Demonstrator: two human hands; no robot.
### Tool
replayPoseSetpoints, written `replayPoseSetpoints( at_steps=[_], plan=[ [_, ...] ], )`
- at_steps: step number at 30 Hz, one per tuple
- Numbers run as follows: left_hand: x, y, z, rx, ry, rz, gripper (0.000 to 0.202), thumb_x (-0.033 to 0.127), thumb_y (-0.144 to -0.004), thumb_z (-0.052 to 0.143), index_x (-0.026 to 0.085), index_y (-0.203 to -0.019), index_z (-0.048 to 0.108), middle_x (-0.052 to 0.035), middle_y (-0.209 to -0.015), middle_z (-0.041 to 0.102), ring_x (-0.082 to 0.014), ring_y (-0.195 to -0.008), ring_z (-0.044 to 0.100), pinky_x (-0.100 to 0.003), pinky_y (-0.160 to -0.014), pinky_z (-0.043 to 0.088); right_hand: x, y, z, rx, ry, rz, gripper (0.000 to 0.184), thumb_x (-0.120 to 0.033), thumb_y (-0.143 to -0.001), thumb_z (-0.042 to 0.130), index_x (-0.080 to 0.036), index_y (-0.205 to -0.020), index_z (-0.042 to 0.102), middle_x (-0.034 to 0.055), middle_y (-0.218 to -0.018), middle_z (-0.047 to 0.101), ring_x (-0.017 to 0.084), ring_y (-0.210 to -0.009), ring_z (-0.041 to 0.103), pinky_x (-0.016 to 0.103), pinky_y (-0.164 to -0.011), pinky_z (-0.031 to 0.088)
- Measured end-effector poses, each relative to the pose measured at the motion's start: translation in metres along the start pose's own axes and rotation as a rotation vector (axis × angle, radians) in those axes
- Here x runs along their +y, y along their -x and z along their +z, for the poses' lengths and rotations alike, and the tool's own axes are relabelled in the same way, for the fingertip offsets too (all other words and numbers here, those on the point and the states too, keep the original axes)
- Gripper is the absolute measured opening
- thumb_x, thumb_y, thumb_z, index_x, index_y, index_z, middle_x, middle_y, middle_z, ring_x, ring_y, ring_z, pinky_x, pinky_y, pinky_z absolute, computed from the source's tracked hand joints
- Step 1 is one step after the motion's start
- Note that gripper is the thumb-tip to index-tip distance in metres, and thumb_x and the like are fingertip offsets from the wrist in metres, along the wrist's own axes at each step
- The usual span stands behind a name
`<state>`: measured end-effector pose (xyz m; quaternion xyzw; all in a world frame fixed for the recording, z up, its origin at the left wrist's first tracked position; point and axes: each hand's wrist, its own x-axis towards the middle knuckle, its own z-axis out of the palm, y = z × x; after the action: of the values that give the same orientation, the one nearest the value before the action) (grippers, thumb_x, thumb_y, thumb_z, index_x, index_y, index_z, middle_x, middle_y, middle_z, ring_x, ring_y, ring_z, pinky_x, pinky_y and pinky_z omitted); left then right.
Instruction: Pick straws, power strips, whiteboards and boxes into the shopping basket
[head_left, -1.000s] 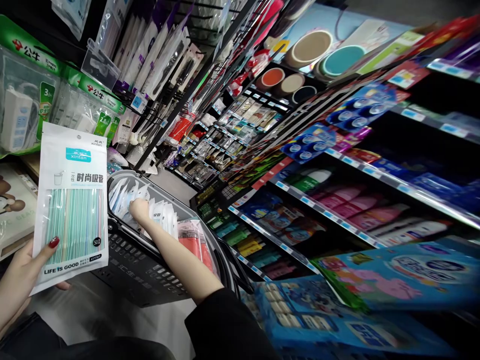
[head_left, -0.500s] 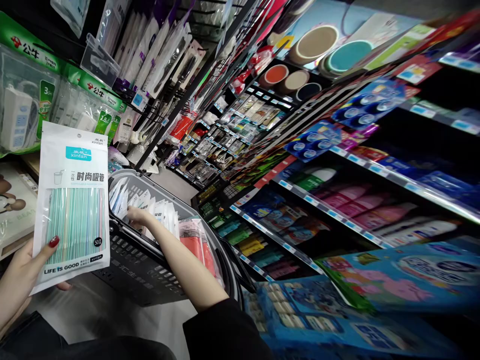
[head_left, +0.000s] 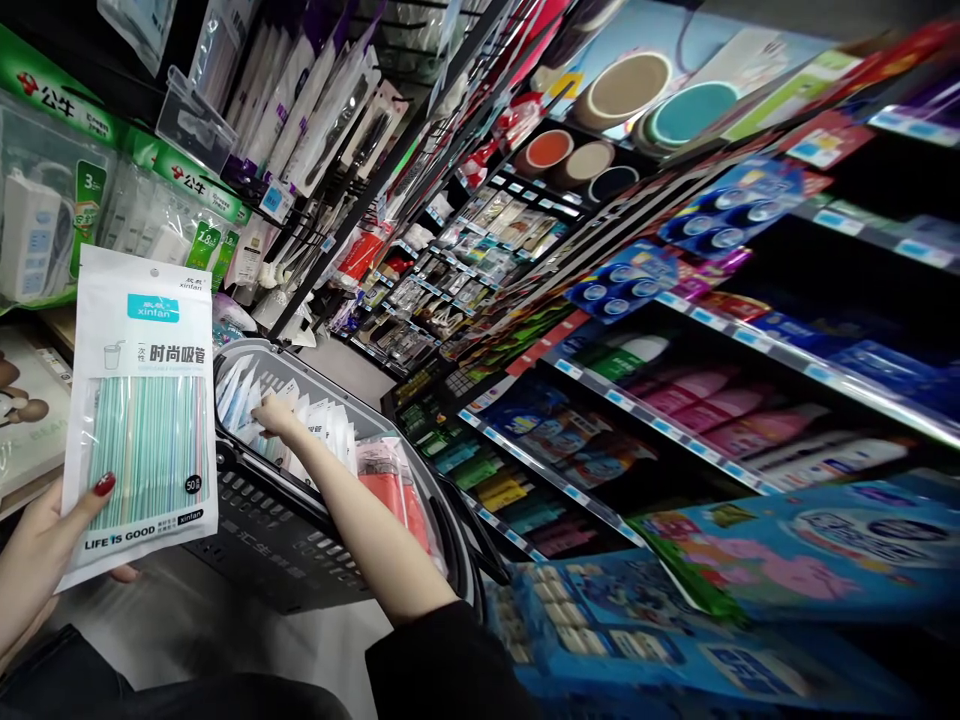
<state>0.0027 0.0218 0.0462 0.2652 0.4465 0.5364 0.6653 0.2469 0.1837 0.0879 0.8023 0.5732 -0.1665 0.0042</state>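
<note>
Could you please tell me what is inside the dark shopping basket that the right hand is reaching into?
The basket holds upright white packets and red packs. The right hand touches the packets. The basket's bottom is hidden by them.

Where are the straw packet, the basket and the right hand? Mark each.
straw packet (head_left: pixel 142 420), head view, on the striped straws.
basket (head_left: pixel 277 535), head view, on its dark near wall.
right hand (head_left: pixel 271 415), head view, on the knuckles.

left hand (head_left: pixel 34 545) holding straw pack (head_left: pixel 139 415), basket (head_left: pixel 300 540)

head view, tilted, looking down a shop aisle (head_left: pixel 337 365)
</note>
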Motion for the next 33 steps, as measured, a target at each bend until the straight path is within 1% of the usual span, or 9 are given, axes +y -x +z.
replayPoseSetpoints(
  at_steps=[3, 5, 11, 16, 19, 22, 26, 30, 33],
  plan=[
    [0.001, 0.001, 0.001, -0.004, 0.0, 0.0, 0.063, 0.044, -0.063, 0.074, 0.021, -0.117, 0.052, -0.0059, -0.107, 0.065, -0.0218, -0.055, 0.065, -0.036, -0.043, 0.056, -0.001, 0.001, 0.001, 0.157, 0.105, -0.026, 0.033, -0.031, -0.09, 0.046, -0.011, -0.117, 0.049, 0.0121, -0.114, 0.056, 0.02, -0.1, 0.057, 0.04, -0.083, 0.05],
    [0.002, 0.002, 0.001, -0.018, 0.0, 0.016, 0.066, 0.044, -0.062, 0.074, 0.021, -0.119, 0.051, -0.0056, -0.105, 0.066, -0.0215, -0.052, 0.064, -0.037, -0.042, 0.056, -0.004, 0.003, 0.009, 0.16, 0.163, -0.052, 0.039, -0.03, -0.089, 0.048, -0.011, -0.123, 0.045, 0.0139, -0.119, 0.053, 0.023, -0.105, 0.055, 0.043, -0.088, 0.047],
    [0.005, 0.003, 0.004, -0.008, -0.025, -0.006, 0.081, 0.047, -0.062, 0.072, 0.018, -0.13, 0.04, -0.013, -0.115, 0.061, -0.0195, -0.045, 0.062, -0.037, -0.042, 0.055, -0.009, 0.003, 0.029, -0.063, 0.226, -0.178, 0.043, -0.033, -0.086, 0.053, -0.014, -0.124, 0.044, 0.0124, -0.121, 0.053, 0.023, -0.107, 0.054, 0.044, -0.09, 0.045],
    [0.005, 0.004, 0.006, 0.014, -0.02, 0.004, 0.074, 0.047, -0.062, 0.073, 0.017, -0.124, 0.046, -0.0125, -0.113, 0.063, -0.0189, -0.042, 0.061, -0.035, -0.039, 0.053, -0.009, -0.01, 0.002, -0.295, 0.154, -0.117, 0.032, -0.035, -0.088, 0.051, -0.012, -0.11, 0.054, 0.0075, -0.096, 0.063, 0.016, -0.082, 0.062, 0.036, -0.074, 0.053],
    [0.002, 0.003, 0.007, 0.038, 0.003, 0.021, 0.073, 0.048, -0.059, 0.074, 0.017, -0.121, 0.048, -0.0087, -0.102, 0.066, -0.0193, -0.039, 0.059, -0.036, -0.038, 0.052, -0.013, -0.023, -0.016, -0.341, 0.053, -0.052, 0.042, -0.044, -0.093, 0.036, -0.012, -0.119, 0.047, 0.0062, -0.09, 0.064, 0.012, -0.066, 0.062, 0.028, -0.06, 0.054],
    [0.0, 0.002, 0.008, 0.058, 0.021, 0.025, 0.072, 0.048, -0.057, 0.074, 0.017, -0.118, 0.05, -0.0037, -0.083, 0.068, -0.0184, -0.036, 0.057, -0.031, -0.035, 0.05, -0.019, -0.036, -0.011, -0.334, 0.034, 0.014, 0.05, -0.049, -0.091, 0.036, -0.012, -0.123, 0.045, 0.0076, -0.091, 0.064, 0.012, -0.065, 0.063, 0.028, -0.058, 0.054],
    [0.001, 0.002, 0.01, 0.092, 0.019, 0.012, 0.075, 0.048, -0.055, 0.075, 0.016, -0.118, 0.051, -0.001, -0.069, 0.067, -0.0184, -0.036, 0.058, -0.025, -0.033, 0.046, -0.025, -0.051, 0.014, -0.275, 0.128, 0.104, 0.041, -0.045, -0.089, 0.044, -0.008, -0.101, 0.059, 0.0077, -0.081, 0.066, 0.014, -0.067, 0.064, 0.03, -0.061, 0.055],
    [0.002, 0.003, 0.012, 0.099, 0.01, 0.005, 0.078, 0.048, -0.055, 0.075, 0.015, -0.121, 0.049, -0.0017, -0.07, 0.068, -0.0186, -0.036, 0.057, -0.028, -0.035, 0.049, -0.024, -0.054, 0.025, -0.114, 0.235, 0.063, 0.032, -0.038, -0.086, 0.054, -0.009, -0.097, 0.061, 0.0087, -0.087, 0.067, 0.017, -0.081, 0.064, 0.036, -0.075, 0.053],
    [0.001, 0.002, 0.012, 0.111, 0.001, 0.017, 0.076, 0.048, -0.055, 0.075, 0.016, -0.119, 0.05, -0.0052, -0.083, 0.069, -0.0201, -0.037, 0.058, -0.033, -0.035, 0.051, -0.028, -0.052, 0.021, -0.027, 0.29, 0.036, 0.029, -0.031, -0.084, 0.058, -0.009, -0.102, 0.06, 0.01, -0.097, 0.065, 0.019, -0.09, 0.062, 0.038, -0.08, 0.052]
  ],
)
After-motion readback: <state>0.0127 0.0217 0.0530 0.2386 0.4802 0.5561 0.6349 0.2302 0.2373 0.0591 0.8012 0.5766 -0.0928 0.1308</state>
